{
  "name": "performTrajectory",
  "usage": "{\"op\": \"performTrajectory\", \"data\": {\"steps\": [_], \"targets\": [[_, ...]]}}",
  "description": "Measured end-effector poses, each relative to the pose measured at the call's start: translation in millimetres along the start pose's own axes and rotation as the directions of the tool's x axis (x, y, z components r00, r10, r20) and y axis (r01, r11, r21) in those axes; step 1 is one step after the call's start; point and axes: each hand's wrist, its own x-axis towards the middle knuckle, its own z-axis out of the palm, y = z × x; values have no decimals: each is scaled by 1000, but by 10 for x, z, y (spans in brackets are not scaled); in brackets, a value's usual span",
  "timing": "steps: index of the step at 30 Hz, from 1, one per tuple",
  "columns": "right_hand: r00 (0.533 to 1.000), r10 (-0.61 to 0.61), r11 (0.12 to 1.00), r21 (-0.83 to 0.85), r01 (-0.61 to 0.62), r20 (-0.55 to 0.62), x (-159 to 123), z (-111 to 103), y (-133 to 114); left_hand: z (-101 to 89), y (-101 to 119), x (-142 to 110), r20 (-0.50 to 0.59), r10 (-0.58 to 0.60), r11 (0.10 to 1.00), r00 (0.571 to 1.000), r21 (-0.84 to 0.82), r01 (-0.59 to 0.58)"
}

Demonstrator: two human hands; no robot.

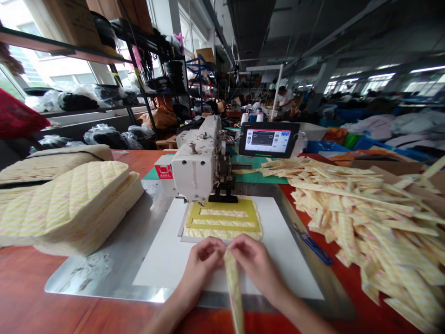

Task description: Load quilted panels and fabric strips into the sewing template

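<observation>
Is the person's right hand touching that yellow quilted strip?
Touching: the head view shows the right hand pinching the top end of the quilted strip.

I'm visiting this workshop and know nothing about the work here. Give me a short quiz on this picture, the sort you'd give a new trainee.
1. True or false: the left hand and the right hand both hold a quilted strip.
2. Seen from the person, where is the big pile of loose strips compared with the sewing machine? A) to the left B) to the right C) under the hands
3. Fill the gap: the stack of quilted pads lies on the person's ____ side.

Key: 1 true; 2 B; 3 left.
</observation>
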Motion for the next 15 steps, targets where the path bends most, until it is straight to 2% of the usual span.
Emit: {"op": "performTrajectory", "data": {"steps": [3, 5, 10, 13, 15], "targets": [[992, -118, 981, -150, 122, 36, -41, -31, -15, -3, 33, -2, -9, 49, 997, 999, 64, -48], [994, -105, 986, -124, 109, 33, -55, -34, -34, 3, 51, -2, -9, 103, 988, 995, 114, -101], [996, 92, 994, 54, -92, 14, -6, 33, -70, 61, 86, -65, -38, 205, 964, 978, 181, -195], [981, 192, 976, 106, -192, 17, -8, 103, -78, 112, 96, -118, -88, 246, 956, 965, 186, -226], [960, 279, 936, 227, -269, -9, -44, 148, -87, 143, 91, -140, -133, 264, 956, 955, 168, -240]]}}
